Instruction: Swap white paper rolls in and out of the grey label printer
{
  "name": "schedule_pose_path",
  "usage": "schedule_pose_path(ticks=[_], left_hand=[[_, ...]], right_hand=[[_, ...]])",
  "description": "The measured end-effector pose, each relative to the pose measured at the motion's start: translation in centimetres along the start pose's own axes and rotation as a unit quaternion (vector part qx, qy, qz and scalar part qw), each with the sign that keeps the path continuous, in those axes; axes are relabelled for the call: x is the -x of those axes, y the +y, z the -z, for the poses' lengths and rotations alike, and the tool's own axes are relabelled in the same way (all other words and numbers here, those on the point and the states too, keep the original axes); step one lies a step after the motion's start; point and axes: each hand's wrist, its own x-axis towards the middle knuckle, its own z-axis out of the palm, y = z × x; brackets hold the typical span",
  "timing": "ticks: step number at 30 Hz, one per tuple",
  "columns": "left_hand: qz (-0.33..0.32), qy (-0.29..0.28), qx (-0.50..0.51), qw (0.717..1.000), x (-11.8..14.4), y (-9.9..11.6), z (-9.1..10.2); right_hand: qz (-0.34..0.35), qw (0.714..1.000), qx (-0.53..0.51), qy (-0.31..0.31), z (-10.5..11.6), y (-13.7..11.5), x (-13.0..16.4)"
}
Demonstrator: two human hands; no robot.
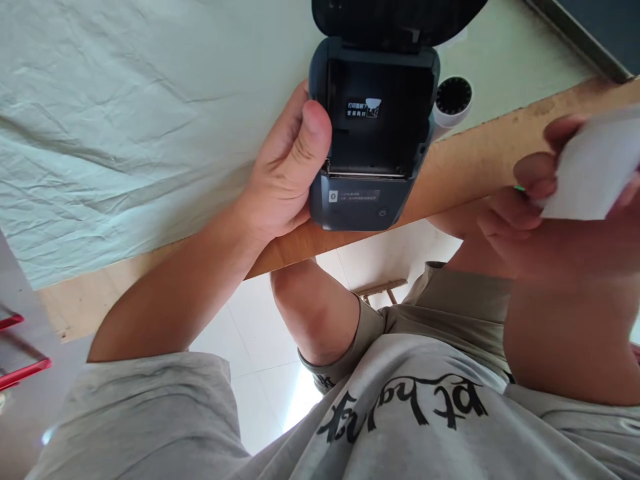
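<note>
A dark grey label printer (373, 143) stands at the wooden table's front edge with its lid flipped open and its paper bay empty. My left hand (287, 170) grips the printer's left side, thumb on its upper rim. My right hand (540, 213) is raised at the right, off the table edge, and pinches a white paper roll (593, 167) that is blurred. A small white piece with a black ribbed disc (453, 100) lies just right of the printer.
A pale green cloth (125, 113) covers most of the table (500, 157); bare wood shows along the front edge. A dark panel (595, 27) sits at the far right corner. A red frame (20, 370) is at the lower left. My knees and tiled floor lie below.
</note>
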Motion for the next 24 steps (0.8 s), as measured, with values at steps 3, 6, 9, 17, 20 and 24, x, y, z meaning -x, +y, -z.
schedule_pose_path(ticks=[3,6,9,17,20,24], left_hand=[[0.015,-0.028,0.018,0.999,-0.1,0.2,0.2],[0.031,-0.062,0.039,0.997,-0.2,0.2,0.6],[0.019,-0.094,0.047,0.994,-0.3,0.1,0.8],[0.024,-0.014,0.021,0.999,0.1,0.2,-0.4],[0.034,0.004,-0.005,0.999,0.2,0.3,-0.6],[0.039,0.005,-0.014,0.999,0.3,0.2,-0.5]], right_hand=[[0.019,0.998,-0.04,0.036,-0.4,0.8,0.0],[0.026,0.997,-0.06,0.033,-0.4,1.3,0.0],[0.06,0.997,-0.042,0.018,-0.5,1.1,0.3],[0.361,0.867,0.306,0.156,0.8,1.2,-1.1],[0.399,0.819,0.378,0.168,1.9,1.2,-3.1],[0.365,0.847,0.345,0.173,2.1,0.2,-5.3]])
